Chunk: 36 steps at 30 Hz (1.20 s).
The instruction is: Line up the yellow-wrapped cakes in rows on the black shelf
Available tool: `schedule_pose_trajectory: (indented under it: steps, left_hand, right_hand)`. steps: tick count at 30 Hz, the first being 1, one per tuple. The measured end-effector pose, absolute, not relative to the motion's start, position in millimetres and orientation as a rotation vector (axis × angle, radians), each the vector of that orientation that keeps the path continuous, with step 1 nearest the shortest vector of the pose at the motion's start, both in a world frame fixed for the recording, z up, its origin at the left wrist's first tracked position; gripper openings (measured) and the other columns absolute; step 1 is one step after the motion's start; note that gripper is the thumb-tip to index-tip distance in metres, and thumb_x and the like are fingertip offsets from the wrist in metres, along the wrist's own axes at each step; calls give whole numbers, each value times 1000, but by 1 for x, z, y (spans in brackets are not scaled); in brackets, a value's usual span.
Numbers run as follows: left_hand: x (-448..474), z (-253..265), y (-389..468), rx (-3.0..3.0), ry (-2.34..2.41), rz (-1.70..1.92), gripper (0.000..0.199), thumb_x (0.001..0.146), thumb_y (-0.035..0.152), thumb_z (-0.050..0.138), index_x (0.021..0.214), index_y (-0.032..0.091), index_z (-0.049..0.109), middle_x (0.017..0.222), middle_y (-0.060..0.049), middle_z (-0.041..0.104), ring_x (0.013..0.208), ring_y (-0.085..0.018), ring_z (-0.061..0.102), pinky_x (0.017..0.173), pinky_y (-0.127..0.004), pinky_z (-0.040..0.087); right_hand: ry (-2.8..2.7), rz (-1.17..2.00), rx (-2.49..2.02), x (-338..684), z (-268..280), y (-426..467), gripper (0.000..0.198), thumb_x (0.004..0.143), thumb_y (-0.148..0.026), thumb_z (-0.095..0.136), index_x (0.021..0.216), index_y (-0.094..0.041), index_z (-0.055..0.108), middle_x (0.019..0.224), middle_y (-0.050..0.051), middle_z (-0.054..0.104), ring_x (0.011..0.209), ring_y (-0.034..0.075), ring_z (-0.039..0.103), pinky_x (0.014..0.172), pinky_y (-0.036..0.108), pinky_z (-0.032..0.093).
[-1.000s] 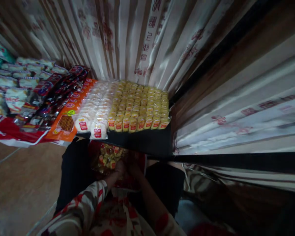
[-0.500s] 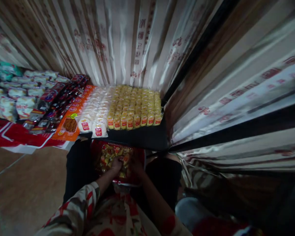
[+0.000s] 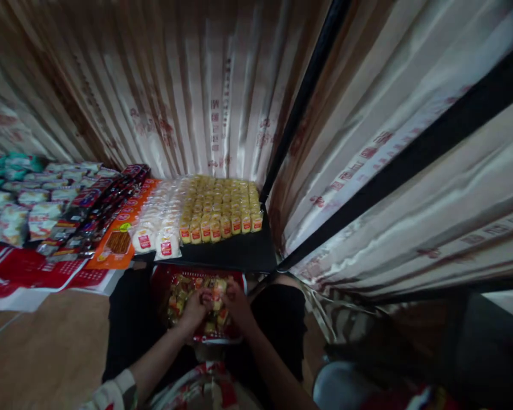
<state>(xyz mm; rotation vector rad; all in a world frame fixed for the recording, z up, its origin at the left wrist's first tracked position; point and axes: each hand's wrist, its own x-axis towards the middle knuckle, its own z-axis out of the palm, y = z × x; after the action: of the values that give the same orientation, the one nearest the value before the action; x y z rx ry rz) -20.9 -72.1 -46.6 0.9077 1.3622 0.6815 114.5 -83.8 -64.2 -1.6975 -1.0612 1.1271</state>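
A red plastic basket (image 3: pixel 160 279) rests on my lap, filled with small wrapped yellow snacks (image 3: pixel 180 293). My left hand (image 3: pixel 195 310) is inside it with the fingers curled closed; what they hold is too dim to make out. Just to its right, my right hand (image 3: pixel 238 304) closes on a small wrapped snack (image 3: pixel 218 289) with an orange-red label, held over the others. The two hands are close together, with that snack between them.
On the black table (image 3: pixel 226 253) beyond the basket stand rows of yellow packets (image 3: pixel 222 213). White round packets (image 3: pixel 166 245), an orange bag (image 3: pixel 119 242), dark packets (image 3: pixel 94 210) and white bags (image 3: pixel 45 219) continue leftward. A black frame bar (image 3: pixel 367 188) and curtains (image 3: pixel 188 97) enclose the right and back.
The head view has shifted, so the table and basket sit lower and slightly left. My right hand has risen among the snacks and shows more clearly; both hands remain over the basket.
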Motion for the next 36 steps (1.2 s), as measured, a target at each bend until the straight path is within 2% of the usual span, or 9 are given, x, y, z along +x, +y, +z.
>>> schedule_pose_trajectory:
  steps: [3,7,9,12,15,22,28,32,36]
  left_hand:
    - [-18,-38,-68,953,1258,724,29,55,22,68,80,18,53,62,7,50,55,-9,47,54,-20,39]
    - [-18,-12,-45,1155,1128,603,40,62,42,68,90,15,57,60,5,51,54,-11,47,53,-22,37]
    - [-17,5,-29,1250,1042,576,48,65,48,66,97,14,58,68,1,57,60,-13,52,57,-24,40]
    - [-10,28,-5,1375,1006,622,58,64,46,69,110,13,57,85,-3,62,68,-14,54,63,-25,41]
    - [3,48,17,1447,1014,618,64,65,40,68,119,11,53,75,1,58,60,-11,48,59,-24,38]
    - [43,94,65,1410,848,651,50,69,36,68,111,14,54,77,1,60,61,-11,54,54,-21,41]
    - [85,124,120,1429,830,738,34,72,19,66,104,15,54,74,2,61,53,-8,55,53,-21,46]
    - [115,128,158,1452,870,829,26,76,13,62,101,15,54,78,1,62,56,-9,59,53,-21,49]
    - [141,122,193,1477,946,892,20,78,11,60,97,16,54,75,2,61,56,-10,60,54,-22,50]
  right_hand:
    - [-1030,1092,-1565,115,-50,-84,38,67,-22,55,104,-21,62,88,5,71,79,20,68,74,35,54]
    - [-977,1047,-1406,119,-31,-79,44,70,-27,60,113,-21,59,95,6,70,80,19,68,73,34,56]
    - [-969,1018,-1365,123,-20,-74,46,72,-30,61,116,-20,58,98,8,69,83,19,68,76,35,56]
    - [-988,961,-1322,131,-1,-65,45,76,-32,61,119,-19,57,102,8,69,86,19,67,79,35,55]
    - [-1056,806,-1341,140,17,-53,39,79,-32,60,116,-20,60,103,7,69,90,19,66,82,34,54]
    - [-1175,425,-1414,166,59,-8,34,85,-35,53,115,-20,61,108,8,67,96,19,63,86,34,51]
    - [-1115,109,-1540,186,82,46,39,88,-36,43,117,-15,59,113,12,64,106,23,57,95,40,44]
    - [-998,-17,-1664,200,77,70,49,87,-38,40,124,-9,53,123,18,58,115,27,51,100,45,39]
    - [-912,-11,-1746,214,55,80,51,88,-42,40,123,-8,54,122,19,59,116,29,52,101,47,38]
